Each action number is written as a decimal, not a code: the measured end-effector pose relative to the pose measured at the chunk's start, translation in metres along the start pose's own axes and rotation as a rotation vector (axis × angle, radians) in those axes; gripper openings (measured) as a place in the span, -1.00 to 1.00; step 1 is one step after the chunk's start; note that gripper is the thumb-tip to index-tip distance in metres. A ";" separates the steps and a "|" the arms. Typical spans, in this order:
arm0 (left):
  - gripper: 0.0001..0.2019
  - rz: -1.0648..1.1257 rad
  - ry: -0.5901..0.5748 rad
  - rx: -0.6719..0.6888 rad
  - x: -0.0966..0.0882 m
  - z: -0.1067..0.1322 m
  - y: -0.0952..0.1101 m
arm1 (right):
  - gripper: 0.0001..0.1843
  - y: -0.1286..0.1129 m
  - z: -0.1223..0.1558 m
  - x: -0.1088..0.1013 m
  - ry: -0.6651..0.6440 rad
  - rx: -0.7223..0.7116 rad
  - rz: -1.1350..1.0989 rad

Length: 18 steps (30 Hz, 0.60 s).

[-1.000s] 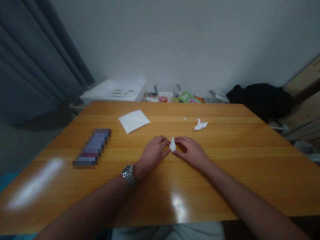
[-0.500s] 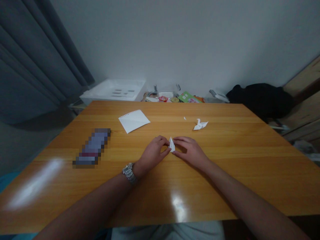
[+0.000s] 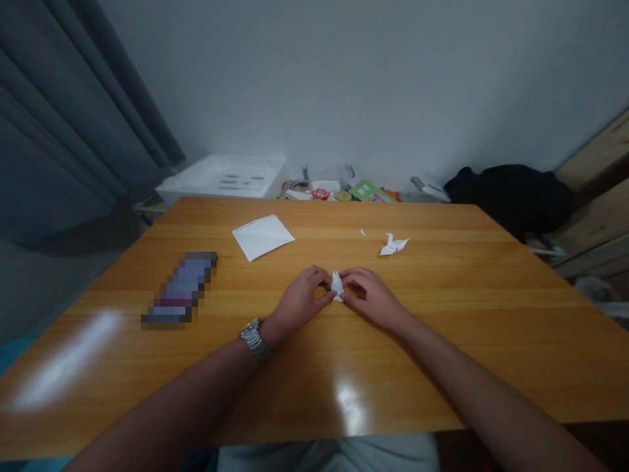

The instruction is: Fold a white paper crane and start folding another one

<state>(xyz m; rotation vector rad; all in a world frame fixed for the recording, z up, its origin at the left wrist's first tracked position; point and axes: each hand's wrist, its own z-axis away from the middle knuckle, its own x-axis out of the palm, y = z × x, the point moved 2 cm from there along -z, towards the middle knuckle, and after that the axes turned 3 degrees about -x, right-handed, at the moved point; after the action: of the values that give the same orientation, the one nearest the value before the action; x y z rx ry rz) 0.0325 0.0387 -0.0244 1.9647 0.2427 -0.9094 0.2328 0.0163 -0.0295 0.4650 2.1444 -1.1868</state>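
Observation:
A small folded white paper piece (image 3: 337,286) stands on the wooden table (image 3: 442,308) between my two hands. My left hand (image 3: 299,303), with a metal watch (image 3: 254,341) on its wrist, pinches the paper's left side with thumb and fingers. From the right, my right hand (image 3: 373,299) pinches the same piece with its fingertips. Both hands rest low on the table top.
A finished white paper crane (image 3: 392,245) and a tiny paper scrap (image 3: 363,232) lie further back right. A white sheet (image 3: 263,236) lies back left, a pixelated dark object (image 3: 180,290) to the left. Behind the table are a white box (image 3: 223,177), clutter and a black bag (image 3: 511,195).
My fingers have closed in tighter on the small paper piece, which has changed shape slightly. Arms and other objects have stayed put.

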 end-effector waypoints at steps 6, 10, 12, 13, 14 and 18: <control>-0.96 -0.017 -0.007 -0.007 0.001 -0.001 -0.003 | -0.91 0.000 -0.002 0.001 0.009 -0.006 0.006; -0.92 -0.035 -0.017 0.018 0.000 -0.001 -0.001 | -0.94 0.000 -0.002 0.001 0.002 0.004 0.024; -0.88 -0.038 -0.020 0.025 0.000 -0.001 -0.001 | -0.94 -0.001 -0.002 0.001 0.004 0.002 0.027; -0.87 -0.039 -0.022 0.028 0.000 -0.001 -0.001 | -0.96 -0.002 -0.002 0.001 0.006 -0.002 0.028; -0.86 -0.042 -0.024 0.030 0.000 -0.001 -0.001 | -0.97 -0.003 -0.002 0.000 0.010 -0.009 0.031; -0.88 -0.067 -0.031 0.026 0.001 -0.001 -0.001 | -0.96 -0.005 -0.001 0.000 0.014 -0.045 0.052</control>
<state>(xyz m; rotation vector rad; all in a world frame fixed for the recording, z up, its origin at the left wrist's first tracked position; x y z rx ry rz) 0.0330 0.0399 -0.0259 1.9747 0.2824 -0.9898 0.2296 0.0148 -0.0255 0.5072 2.1531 -1.1074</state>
